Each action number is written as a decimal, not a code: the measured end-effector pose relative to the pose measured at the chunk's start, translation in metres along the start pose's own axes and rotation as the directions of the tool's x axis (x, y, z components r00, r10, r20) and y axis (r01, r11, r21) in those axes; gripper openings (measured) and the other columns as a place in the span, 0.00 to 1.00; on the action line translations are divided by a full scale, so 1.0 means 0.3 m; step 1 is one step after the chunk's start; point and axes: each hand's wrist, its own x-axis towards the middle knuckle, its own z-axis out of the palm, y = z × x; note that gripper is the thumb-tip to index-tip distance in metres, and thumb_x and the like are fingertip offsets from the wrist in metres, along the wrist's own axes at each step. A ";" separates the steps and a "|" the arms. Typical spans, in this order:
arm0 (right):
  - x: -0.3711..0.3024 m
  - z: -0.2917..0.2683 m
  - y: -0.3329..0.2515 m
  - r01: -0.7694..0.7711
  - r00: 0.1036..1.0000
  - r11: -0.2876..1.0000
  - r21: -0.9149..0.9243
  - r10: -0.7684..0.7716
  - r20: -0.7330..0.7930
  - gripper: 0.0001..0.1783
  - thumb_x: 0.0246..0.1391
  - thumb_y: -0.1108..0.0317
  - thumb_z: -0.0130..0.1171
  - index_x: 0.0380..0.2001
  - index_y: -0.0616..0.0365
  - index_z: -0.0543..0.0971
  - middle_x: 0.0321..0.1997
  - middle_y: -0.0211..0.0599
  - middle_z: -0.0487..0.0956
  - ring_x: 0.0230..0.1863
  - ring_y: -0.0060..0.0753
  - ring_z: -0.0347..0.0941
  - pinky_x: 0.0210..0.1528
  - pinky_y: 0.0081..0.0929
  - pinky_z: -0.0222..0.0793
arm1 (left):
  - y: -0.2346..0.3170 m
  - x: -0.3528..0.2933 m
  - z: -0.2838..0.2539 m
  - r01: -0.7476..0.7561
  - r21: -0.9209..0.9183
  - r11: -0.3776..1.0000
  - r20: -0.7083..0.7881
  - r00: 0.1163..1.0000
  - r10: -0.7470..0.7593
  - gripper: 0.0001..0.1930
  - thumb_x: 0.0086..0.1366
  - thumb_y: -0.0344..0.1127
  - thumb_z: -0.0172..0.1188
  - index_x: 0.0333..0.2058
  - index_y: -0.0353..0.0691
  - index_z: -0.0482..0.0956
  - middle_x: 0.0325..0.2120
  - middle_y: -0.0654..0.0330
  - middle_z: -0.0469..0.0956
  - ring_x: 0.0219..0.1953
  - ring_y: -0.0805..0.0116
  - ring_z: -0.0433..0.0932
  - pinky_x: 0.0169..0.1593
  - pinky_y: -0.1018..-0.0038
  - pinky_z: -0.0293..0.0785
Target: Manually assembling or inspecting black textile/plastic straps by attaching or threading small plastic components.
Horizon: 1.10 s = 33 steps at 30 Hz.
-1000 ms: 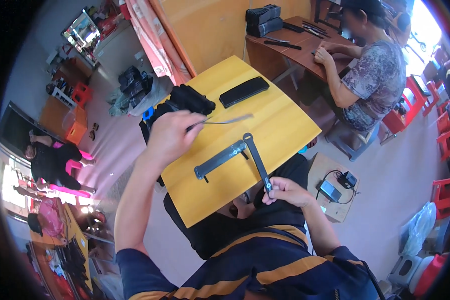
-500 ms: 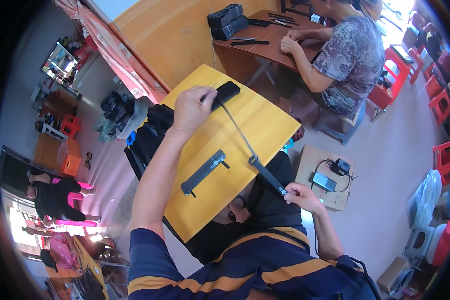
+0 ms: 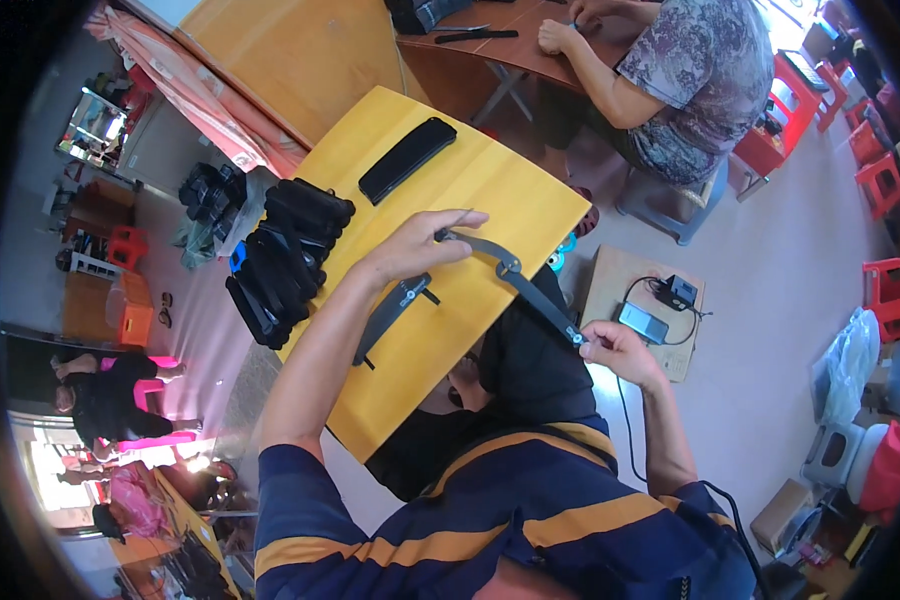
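A dark, narrow strap [image 3: 542,306] with a round joint partway along spans the space between my hands, over the table's right edge. Its curved upper end lies between the thumb and fingers of my left hand [image 3: 420,243]. My right hand [image 3: 620,354] pinches the lower end, off the table. A second dark strap-like piece [image 3: 384,318] with small black pegs rests on the yellow table [image 3: 530,190], partly behind my left forearm. Farther up the table lies a long black case [image 3: 407,160], apart from both hands.
Several black cases [image 3: 290,250] are piled along the table's left edge. Right of my legs, a cardboard box [image 3: 610,280] bears a grey device and a black adapter [image 3: 678,292] with cable. Beyond, a person [image 3: 690,90] sits at a brown table [image 3: 520,50]. Red stools [image 3: 882,190] stand rightward.
My left hand has come down and closer to my right hand, away from the black case. The strap's upper part, stretched straight before, now bends in a curve. The whole view has shifted slightly.
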 end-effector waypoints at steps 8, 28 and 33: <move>-0.034 -0.029 -0.048 -0.044 0.999 0.999 0.011 0.044 -0.006 0.05 0.63 0.70 0.62 0.36 0.60 0.79 0.27 0.21 0.77 0.31 0.12 0.69 0.34 0.17 0.66 | -0.003 0.041 0.123 -0.203 0.605 0.770 0.054 0.975 0.214 0.17 0.62 0.35 0.66 0.50 0.46 0.84 0.48 0.56 0.84 0.47 0.56 0.84 0.50 0.64 0.80; -0.176 -0.261 -0.041 -0.108 0.986 0.994 -0.020 0.109 0.124 0.03 0.62 0.73 0.62 0.35 0.61 0.80 0.26 0.21 0.76 0.30 0.16 0.72 0.34 0.20 0.69 | 0.155 0.042 0.153 -0.485 0.827 0.285 0.317 0.820 0.477 0.01 0.60 0.32 0.59 0.29 0.45 0.77 0.24 0.61 0.79 0.29 0.62 0.84 0.30 0.65 0.78; -0.483 -0.411 0.178 -0.373 0.919 0.927 -0.020 0.367 -0.146 0.03 0.58 0.76 0.66 0.34 0.59 0.81 0.29 0.24 0.79 0.28 0.20 0.75 0.32 0.24 0.73 | 0.099 -0.074 -0.301 0.066 0.958 0.279 -0.135 0.962 0.237 0.03 0.60 0.30 0.56 0.29 0.41 0.79 0.25 0.53 0.80 0.30 0.50 0.83 0.32 0.58 0.79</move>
